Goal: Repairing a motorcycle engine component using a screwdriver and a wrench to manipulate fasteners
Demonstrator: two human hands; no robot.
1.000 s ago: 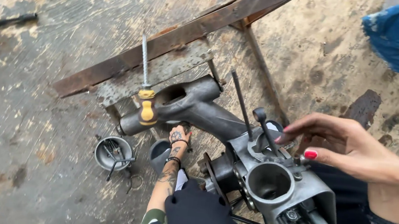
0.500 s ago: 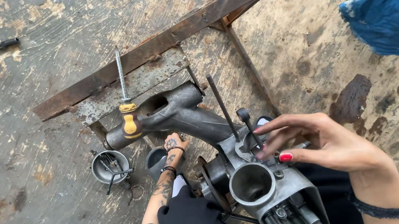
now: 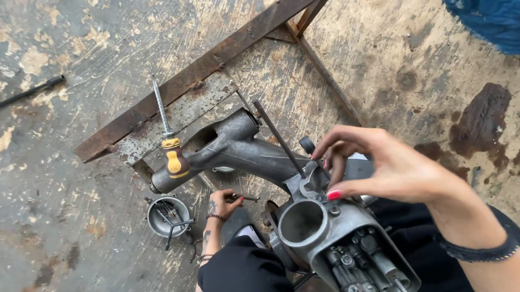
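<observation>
Looked down on a right hand (image 3: 388, 167) held over a grey cast-metal engine part with a round open bore (image 3: 328, 232). Had lain flatter and more spread a second before; was now bent, with thumb and forefinger drawn into a pinch on the top edge of that casting, just beside a small dark knob (image 3: 307, 145), the other fingers half open above. Could not tell whether some small piece sat between the tips. Meant, as a judgement only, finer finger work at that top edge rather than mere steadying.

Kept the left hand (image 3: 224, 202) low as before, beside a small round metal cup with loose bits inside (image 3: 168, 215). Fingers curled there, perhaps around a thin dark piece; could not tell for sure.

Found the casting in the person's lap, joined to a grey curved metal pipe (image 3: 233, 149) reaching out toward the floor. Against this pipe leaned a screwdriver with a yellow-orange handle (image 3: 168, 148); beside the hand stood up a thin dark rod (image 3: 277, 138).

Below all, a stained and flaking concrete floor (image 3: 58, 25), dark with oily patches to the right. Across it a rusty angle-iron frame (image 3: 217, 63), well apart to the left a black T-shaped wrench (image 3: 4, 104), and at the upper right corner a blue cloth (image 3: 515, 22).
</observation>
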